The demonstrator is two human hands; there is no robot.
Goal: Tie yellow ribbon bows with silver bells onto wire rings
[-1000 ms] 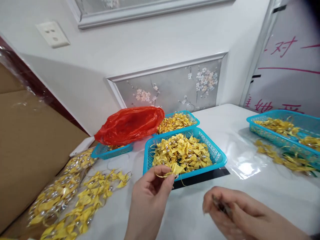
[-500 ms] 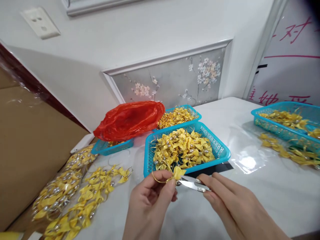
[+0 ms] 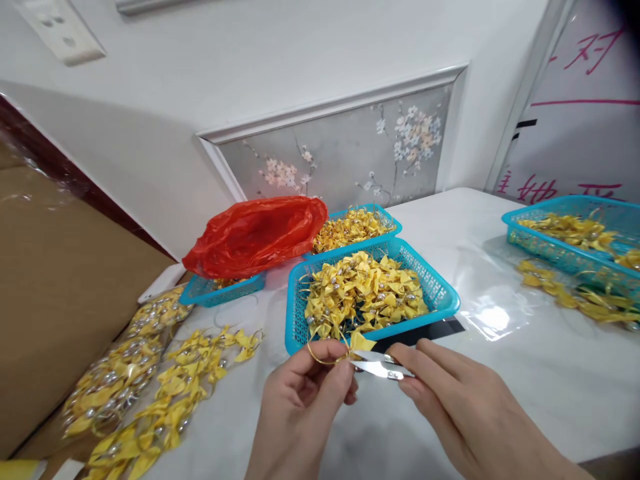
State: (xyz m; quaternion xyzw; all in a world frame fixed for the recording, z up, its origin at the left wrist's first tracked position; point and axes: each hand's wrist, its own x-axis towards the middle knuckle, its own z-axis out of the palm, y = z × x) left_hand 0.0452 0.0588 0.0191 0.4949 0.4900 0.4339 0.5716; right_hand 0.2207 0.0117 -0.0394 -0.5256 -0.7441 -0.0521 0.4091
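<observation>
So the left hand has its thumb and fingertips pinched shut on a yellow bow with a thin gold loop, held just in front of the near blue basket that's heaped with more bows. The right hand is curled around small snips, fingers closed on the handle end, blades pointing left with the tips right at the bow, can't tell if they're actually touching it. Off to the left there's a red bag on another basket, loose bows on the white table, and one more basket far right
</observation>
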